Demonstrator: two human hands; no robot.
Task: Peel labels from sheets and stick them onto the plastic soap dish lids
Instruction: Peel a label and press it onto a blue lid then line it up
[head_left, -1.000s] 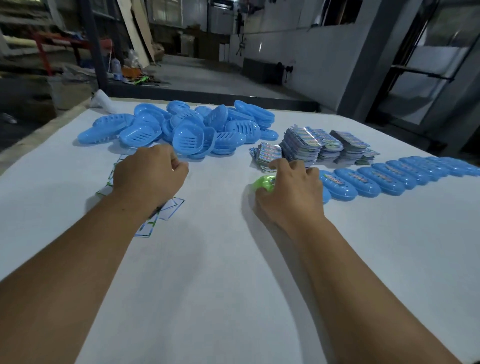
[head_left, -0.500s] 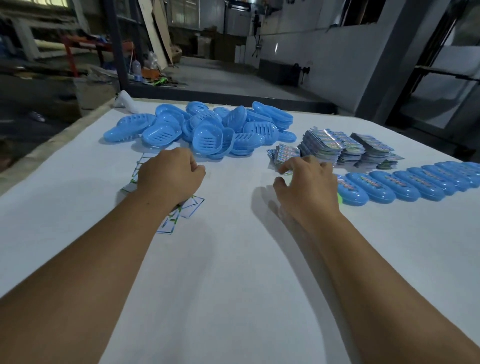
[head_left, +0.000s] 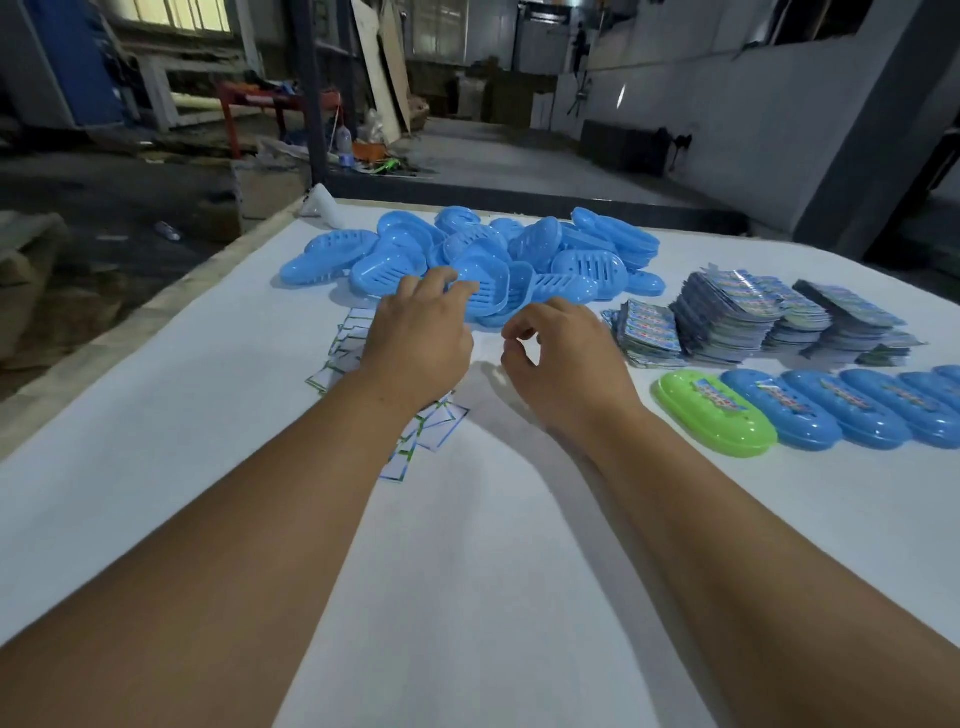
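In the head view, the left hand (head_left: 415, 338) is reaching with its fingers spread loosely toward the near edge of the pile of blue soap dish lids (head_left: 483, 260), fingertips just at a slotted piece and not yet curling round anything. The right hand (head_left: 561, 353) is hovering beside it with thumb and forefinger curving toward each other; it seems to be holding nothing, though a small peeled label there would be hard to see. The green lid (head_left: 714, 413), already labelled, is lying at the near end of the row of labelled blue lids (head_left: 852, 405) on the white worktop (head_left: 493, 571). The stacks of label sheets (head_left: 753, 322) are sitting just behind that row, and spent backing papers (head_left: 410, 436) are lying under the left wrist.

To do this step well, the left hand should be taking only 1 lid off the pile's edge, lifting rather than dragging, and setting it flat between both hands, clear of the backing papers.
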